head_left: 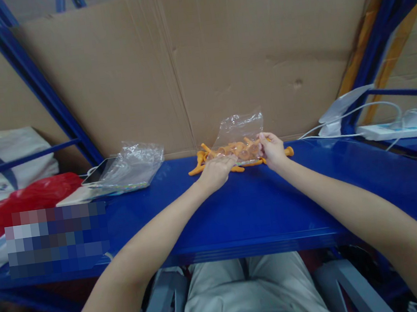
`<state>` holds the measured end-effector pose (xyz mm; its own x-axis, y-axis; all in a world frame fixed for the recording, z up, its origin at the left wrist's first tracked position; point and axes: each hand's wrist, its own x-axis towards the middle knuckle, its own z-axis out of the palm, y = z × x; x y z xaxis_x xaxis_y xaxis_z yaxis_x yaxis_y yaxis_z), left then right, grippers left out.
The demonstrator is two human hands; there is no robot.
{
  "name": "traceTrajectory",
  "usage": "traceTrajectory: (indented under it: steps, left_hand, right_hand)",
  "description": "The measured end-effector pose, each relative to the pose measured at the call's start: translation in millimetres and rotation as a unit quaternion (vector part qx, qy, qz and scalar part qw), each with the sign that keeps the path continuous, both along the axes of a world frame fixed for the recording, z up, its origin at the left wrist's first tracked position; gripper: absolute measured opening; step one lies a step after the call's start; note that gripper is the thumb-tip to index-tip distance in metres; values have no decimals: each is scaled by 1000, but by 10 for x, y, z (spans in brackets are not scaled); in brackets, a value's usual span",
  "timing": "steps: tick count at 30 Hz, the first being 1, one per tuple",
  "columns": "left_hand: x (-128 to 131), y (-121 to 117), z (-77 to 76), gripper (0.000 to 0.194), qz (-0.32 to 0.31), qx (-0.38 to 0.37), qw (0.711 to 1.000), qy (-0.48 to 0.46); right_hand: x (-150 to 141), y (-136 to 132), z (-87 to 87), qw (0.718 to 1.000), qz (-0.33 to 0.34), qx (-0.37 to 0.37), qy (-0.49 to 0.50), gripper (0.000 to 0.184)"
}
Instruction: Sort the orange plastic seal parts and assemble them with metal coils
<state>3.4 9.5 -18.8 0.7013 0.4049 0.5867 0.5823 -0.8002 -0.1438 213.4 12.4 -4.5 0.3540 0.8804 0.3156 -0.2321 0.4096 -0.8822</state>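
Note:
A clear plastic bag [241,127] lies on the blue shelf, its upper part standing up against the cardboard. Orange plastic pieces [204,157] of a kind I cannot make out, some with long thin ends, are spread under and around it; some look to be inside the bag. My left hand [216,171] rests flat over the bag's left side, fingers stretched out to the right. At the bag's right side, my right hand [274,149] is closed in a pinch on the film. An orange piece with a flared end [289,151] pokes out beyond it.
Left of the hands, a stack of clear plastic bags [137,168] lies by a dark flat device. Red plastic [44,195] and white bags [8,151] sit farther left. A white power strip [401,129] with cables is at right. Cardboard [115,86] closes the back between blue posts.

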Motion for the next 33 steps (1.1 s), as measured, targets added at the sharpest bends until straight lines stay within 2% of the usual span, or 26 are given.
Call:
traceTrajectory:
  steps: [10,13,16,19,22,24,25,27,29,30,31,33]
  left_hand:
    - [-93,119,-7,46,-24,83,996,12]
    - [-105,94,46,43,-17,99,995,18]
    - [-148,45,194,40,-10,108,994,30]
    - [-255,30,416,41,9,120,993,12]
    - [-449,59,644,46,47,129,990,-44]
    - [-630,82,766,49,87,135,984,-82]
    - [-734,88,815,50,109,137,980,-98]
    - [-967,82,887,50,155,142,970,-124]
    - [-1225,54,928,48,205,145,958,-136]
    - [-1359,34,938,46,233,145,952,-137]
    - [-1495,12,942,44,264,143,945,-131]
    - [-1760,-28,934,43,334,137,926,-112]
  right_hand:
    - [43,22,-17,1000,-3,16,-18,30]
    - [63,52,-40,999,-10,29,-32,36]
    - [71,92,-77,997,-25,53,-53,44]
    - [58,126,-121,993,-38,74,-87,52]
    - [39,113,-149,974,-42,117,-190,52]
    - [26,64,-158,931,-32,172,-320,44]
    - [18,29,-163,893,-20,204,-401,39]
    - [-6,-46,-185,788,20,258,-559,30]
    - [-43,-101,-228,690,59,278,-665,29]
    - [-64,-115,-255,662,70,275,-693,31]
    - [-84,-117,-285,649,75,266,-709,33]
    - [-113,-96,-341,648,78,240,-718,35]
